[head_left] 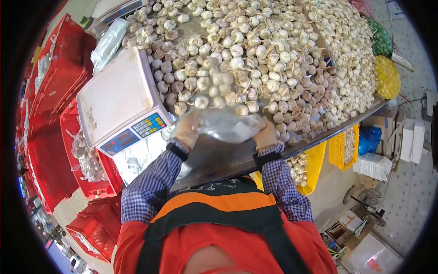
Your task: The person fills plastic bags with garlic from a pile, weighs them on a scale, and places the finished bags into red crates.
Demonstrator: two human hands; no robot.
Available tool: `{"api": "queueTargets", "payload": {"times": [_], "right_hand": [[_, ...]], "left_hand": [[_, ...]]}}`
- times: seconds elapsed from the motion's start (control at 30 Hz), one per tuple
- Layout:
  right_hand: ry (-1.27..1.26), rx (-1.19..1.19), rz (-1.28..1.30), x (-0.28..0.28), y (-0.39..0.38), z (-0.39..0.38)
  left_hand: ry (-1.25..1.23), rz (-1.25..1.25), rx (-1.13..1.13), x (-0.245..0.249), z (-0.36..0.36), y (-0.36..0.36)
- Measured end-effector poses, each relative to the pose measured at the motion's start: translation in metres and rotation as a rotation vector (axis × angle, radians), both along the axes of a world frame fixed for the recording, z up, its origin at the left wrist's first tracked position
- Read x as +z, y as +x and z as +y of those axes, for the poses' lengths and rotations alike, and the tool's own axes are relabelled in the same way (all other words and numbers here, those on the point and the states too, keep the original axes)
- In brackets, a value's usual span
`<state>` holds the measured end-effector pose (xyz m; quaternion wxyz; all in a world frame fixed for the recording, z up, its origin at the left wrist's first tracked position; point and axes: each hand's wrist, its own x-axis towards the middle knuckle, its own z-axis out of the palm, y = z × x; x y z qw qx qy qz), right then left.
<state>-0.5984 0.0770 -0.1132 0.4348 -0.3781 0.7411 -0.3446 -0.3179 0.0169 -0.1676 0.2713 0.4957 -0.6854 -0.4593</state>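
Between my two hands a clear plastic bag [230, 129] is stretched sideways above the table's front edge. My left hand [185, 130] is closed on its left end, close to the scale's keypad. The right end is gripped by my right hand [266, 134]. Glare on the plastic makes it hard to tell whether anything is inside. Just beyond the bag lies a large heap of garlic bulbs [246, 59], spread over the dark table [214, 157]. A white weighing scale [121, 86] with a blue display stands to the left of my left hand.
Red crates [52, 160] stand at the left, one holding bagged garlic [86, 157]. A folded stack of plastic bags [109, 43] lies behind the scale. Yellow crates [315, 171] with garlic sit below the table's right edge. Yellow and green net sacks [387, 77] are at the far right.
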Motion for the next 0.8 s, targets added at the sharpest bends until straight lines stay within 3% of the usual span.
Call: {"api": "queueTargets", "payload": {"times": [0.03,0.1,0.13,0.2,0.23,0.27,0.3,0.37,0.4,0.43,0.5,0.53,0.57,0.63,0.67,0.7,0.77,0.8], "right_hand": [[-0.099,-0.053,-0.042,-0.021,-0.015,-0.015],[-0.038,-0.057,0.589,0.006,-0.015,-0.058],[-0.047,-0.055,0.586,0.004,-0.020,-0.080],[-0.191,-0.534,-0.573,-0.002,-0.027,-0.114],[-0.250,-0.743,-1.165,-0.004,-0.031,-0.127],[-0.315,-0.580,-1.021,-0.011,-0.036,-0.129],[-0.314,-0.586,-1.024,-0.018,-0.043,-0.131],[-0.224,-0.201,-0.633,-0.025,-0.047,-0.127],[-0.216,-0.217,-0.977,0.026,-0.035,-0.125],[-0.205,-0.224,-0.980,0.022,-0.035,-0.118],[0.001,-0.129,-0.950,0.017,-0.036,-0.112],[-0.068,-0.092,-0.799,0.022,-0.028,-0.106],[-0.058,-0.084,-0.800,0.028,-0.023,-0.098],[-0.193,-0.132,-0.642,0.040,-0.019,-0.082],[-0.151,-0.129,-0.425,0.042,-0.022,-0.080],[-0.163,-0.111,-0.426,0.049,-0.023,-0.076],[-0.284,-0.069,-0.576,0.101,-0.008,-0.072],[-0.263,-0.043,-0.588,0.121,0.002,-0.076]], "left_hand": [[-0.094,-0.085,0.016,-0.003,-0.017,-0.016],[0.576,0.661,0.188,0.007,-0.076,-0.064],[0.551,0.708,0.185,0.024,-0.099,-0.082],[0.531,0.749,0.181,0.027,-0.142,-0.101],[0.771,0.941,0.140,0.015,-0.168,-0.107],[1.022,1.126,0.096,0.015,-0.179,-0.113],[1.027,1.120,0.095,0.016,-0.184,-0.114],[0.858,0.587,-0.132,0.045,-0.185,-0.116],[0.796,0.591,-0.204,0.037,-0.179,-0.117],[0.808,0.588,-0.199,0.048,-0.170,-0.116],[0.645,0.190,-0.371,0.086,-0.152,-0.108],[0.584,0.262,-0.466,0.088,-0.143,-0.104],[0.588,0.265,-0.454,0.092,-0.133,-0.096],[0.756,0.648,-0.219,0.103,-0.117,-0.073],[0.848,0.670,-0.101,0.096,-0.116,-0.058],[0.828,0.676,-0.093,0.091,-0.112,-0.043],[0.730,0.783,0.236,0.119,-0.098,-0.019],[0.614,0.822,0.278,0.145,-0.092,-0.007]]}}
